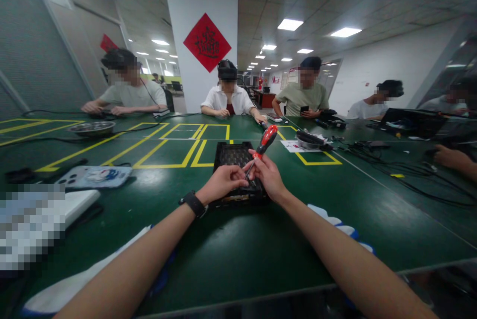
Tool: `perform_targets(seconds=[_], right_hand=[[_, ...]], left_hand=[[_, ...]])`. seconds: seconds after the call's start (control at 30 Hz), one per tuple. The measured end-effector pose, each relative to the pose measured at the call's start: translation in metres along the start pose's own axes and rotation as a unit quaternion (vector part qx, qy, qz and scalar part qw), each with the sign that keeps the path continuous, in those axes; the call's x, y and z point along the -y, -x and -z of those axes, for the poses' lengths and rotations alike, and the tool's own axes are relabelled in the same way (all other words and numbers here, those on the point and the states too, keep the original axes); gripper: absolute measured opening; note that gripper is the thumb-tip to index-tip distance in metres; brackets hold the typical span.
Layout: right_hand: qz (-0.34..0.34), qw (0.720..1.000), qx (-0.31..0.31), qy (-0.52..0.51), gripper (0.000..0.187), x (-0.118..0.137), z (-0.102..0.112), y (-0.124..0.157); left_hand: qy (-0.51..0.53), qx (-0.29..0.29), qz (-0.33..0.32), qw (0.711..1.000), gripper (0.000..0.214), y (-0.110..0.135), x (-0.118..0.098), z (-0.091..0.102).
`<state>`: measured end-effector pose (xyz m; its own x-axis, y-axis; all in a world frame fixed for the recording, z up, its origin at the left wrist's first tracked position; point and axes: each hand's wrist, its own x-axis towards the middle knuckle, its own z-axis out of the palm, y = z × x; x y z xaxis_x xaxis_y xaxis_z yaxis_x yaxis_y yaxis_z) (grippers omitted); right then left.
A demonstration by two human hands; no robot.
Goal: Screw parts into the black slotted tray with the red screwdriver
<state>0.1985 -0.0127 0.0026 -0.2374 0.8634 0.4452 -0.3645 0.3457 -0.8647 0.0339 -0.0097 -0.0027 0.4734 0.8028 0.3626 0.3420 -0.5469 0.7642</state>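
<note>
My right hand (269, 176) grips a screwdriver (267, 140) with a red and black handle. The handle points up and away, and the thin shaft slants down toward my left fingers. My left hand (225, 180) is closed in a pinch by the screwdriver's tip; whatever is between its fingertips is too small or hidden to make out. Both hands are over a black box-like device (233, 152) with a dark, patterned inner surface, lying on the green table (298, 259). My hands cover part of its near half.
White and blue gloves (93, 272) lie under my forearms. To the left are a phone (95, 177), a white box (80, 209) and a metal bowl (93, 128). Black cables (395, 175) run over the right side. Several people sit around the table.
</note>
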Motion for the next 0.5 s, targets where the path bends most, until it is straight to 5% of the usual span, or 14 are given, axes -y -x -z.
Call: perform_targets(seconds=[0.2,0.5], right_hand=[[-0.003,1.0,0.007,0.004,0.041,0.0028,-0.0023,0.0014],[0.014,1.0,-0.008,0.018,0.041,0.0023,-0.003,0.0006]], left_hand=[[0.041,0.033,0.009,0.999,0.028,0.002,-0.0034,0.0001],[-0.024,0.0,0.008,1.0,0.031,0.0007,-0.0008,0.001]])
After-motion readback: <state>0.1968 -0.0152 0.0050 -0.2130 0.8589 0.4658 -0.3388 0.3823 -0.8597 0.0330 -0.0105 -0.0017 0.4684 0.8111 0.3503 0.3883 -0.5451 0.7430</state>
